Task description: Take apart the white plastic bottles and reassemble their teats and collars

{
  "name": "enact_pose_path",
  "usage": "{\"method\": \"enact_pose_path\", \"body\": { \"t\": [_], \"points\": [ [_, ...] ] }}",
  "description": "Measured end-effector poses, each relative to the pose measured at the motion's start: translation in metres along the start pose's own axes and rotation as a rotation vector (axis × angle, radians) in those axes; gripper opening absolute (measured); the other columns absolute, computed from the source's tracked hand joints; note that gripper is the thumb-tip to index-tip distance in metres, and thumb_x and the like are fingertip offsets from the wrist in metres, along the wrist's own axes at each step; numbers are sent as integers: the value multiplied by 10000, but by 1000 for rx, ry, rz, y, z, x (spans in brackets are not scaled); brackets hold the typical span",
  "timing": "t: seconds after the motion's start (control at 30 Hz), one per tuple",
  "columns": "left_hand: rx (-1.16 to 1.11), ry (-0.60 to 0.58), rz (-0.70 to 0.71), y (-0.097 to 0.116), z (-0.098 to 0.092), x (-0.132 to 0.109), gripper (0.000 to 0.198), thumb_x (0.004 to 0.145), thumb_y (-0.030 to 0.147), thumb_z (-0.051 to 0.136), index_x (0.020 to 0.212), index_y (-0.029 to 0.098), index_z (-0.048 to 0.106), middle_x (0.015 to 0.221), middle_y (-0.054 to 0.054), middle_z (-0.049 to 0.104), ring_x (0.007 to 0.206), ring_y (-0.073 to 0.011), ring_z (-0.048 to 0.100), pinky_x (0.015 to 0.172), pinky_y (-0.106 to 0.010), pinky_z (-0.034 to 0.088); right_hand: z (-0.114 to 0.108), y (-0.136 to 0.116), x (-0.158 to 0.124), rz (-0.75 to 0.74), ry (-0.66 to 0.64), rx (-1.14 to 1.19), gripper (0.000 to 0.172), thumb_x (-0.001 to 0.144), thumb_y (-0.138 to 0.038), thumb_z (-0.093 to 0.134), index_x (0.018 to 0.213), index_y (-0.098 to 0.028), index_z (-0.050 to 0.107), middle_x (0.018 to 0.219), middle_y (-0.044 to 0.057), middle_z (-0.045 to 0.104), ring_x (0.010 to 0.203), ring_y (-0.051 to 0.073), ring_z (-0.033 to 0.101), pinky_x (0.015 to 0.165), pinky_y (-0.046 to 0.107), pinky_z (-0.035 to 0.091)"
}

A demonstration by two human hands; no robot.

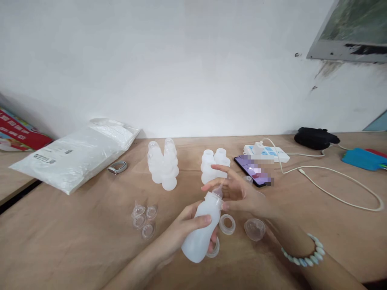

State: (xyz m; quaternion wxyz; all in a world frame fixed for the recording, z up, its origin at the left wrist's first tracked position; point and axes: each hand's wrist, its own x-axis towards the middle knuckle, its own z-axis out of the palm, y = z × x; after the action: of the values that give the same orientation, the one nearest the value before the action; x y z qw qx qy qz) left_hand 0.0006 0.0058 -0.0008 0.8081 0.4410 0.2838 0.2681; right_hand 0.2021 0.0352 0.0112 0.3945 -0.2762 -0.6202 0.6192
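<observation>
My left hand (192, 223) is wrapped round a frosted white baby bottle (201, 231), which tilts with its neck up and to the right. At its mouth sits a clear bottle nipple (218, 191). My right hand (238, 193) has its thumb and fingers around the nipple and neck, with the other fingers raised. Just right of the bottle lies a screw ring (227, 224); another ring (213, 248) is partly hidden behind the bottle. A clear dome cap (254, 229) rests further right. Several loose nipples (148, 231) lie left of my left hand.
Capped bottles (162, 165) stand at the back, left of open bottles (208, 165) partly behind my right hand. A phone (252, 170), power strip (269, 153) and white cable (344, 169) lie right. A plastic bag (75, 155) and watch (117, 167) are left.
</observation>
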Motion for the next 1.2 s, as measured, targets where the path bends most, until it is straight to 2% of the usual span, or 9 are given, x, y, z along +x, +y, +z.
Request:
{"method": "enact_pose_path", "body": {
  "t": [0.17,0.33,0.47,0.67,0.8,0.97,1.03,1.1,1.2],
  "points": [
    [-44,-52,-35,-2,0,-2,460,778,495,731,1025,156,541,684,-40,664,532,-129,615,509,-206,488,3,6,3,-23,202,-64,560,753,-427,798,1147,-253,440,641,-93,545,551,104,537,505,211,432],
    [-246,-231,-10,-11,-4,1,500,772,567,707,990,139,568,654,-23,625,474,-113,577,458,-201,488,0,4,5,14,-61,157,672,710,-476,820,1259,-226,523,925,13,619,695,120,592,568,230,483],
    [-331,-335,29,-14,-3,3,561,775,635,665,1010,135,567,615,11,577,435,-96,524,442,-203,471,3,1,4,11,-168,175,426,717,-379,832,1072,-194,685,947,30,600,692,116,588,566,234,491],
    [89,19,45,-1,2,-4,522,814,525,678,1130,174,456,721,-14,637,585,-152,613,563,-260,488,13,19,6,-43,119,18,386,719,-497,796,813,-171,612,707,-31,516,615,101,464,538,220,379],
    [511,235,92,4,5,-8,365,852,481,608,1043,197,480,828,-6,589,740,-183,591,657,-296,467,21,26,7,-41,251,-158,396,736,-533,749,765,-176,579,638,-53,428,568,96,367,499,224,305],
    [804,395,203,2,4,-3,280,866,438,578,999,214,476,828,11,567,773,-188,524,683,-288,412,11,10,7,-13,193,-405,319,811,-475,680,942,-187,638,635,-48,459,575,120,417,529,247,346],
    [778,421,263,1,2,-1,299,876,427,569,1068,220,471,904,-4,586,830,-198,536,722,-296,423,-6,0,5,-10,257,-608,281,863,-440,620,997,-194,651,620,-43,485,573,138,447,550,263,360],
    [742,447,305,0,-1,1,331,883,436,562,1115,222,463,942,-12,583,853,-200,537,745,-303,434,-27,-6,3,0,463,-941,215,901,-378,562,938,-187,655,648,-6,561,616,172,503,598,293,384],
    [714,425,317,0,-1,1,349,882,445,565,1127,220,458,907,-5,576,804,-191,533,722,-300,438,-54,0,2,65,673,-1555,138,877,-252,578,931,-157,663,915,126,683,921,295,576,799,407,415]
  ]
}}
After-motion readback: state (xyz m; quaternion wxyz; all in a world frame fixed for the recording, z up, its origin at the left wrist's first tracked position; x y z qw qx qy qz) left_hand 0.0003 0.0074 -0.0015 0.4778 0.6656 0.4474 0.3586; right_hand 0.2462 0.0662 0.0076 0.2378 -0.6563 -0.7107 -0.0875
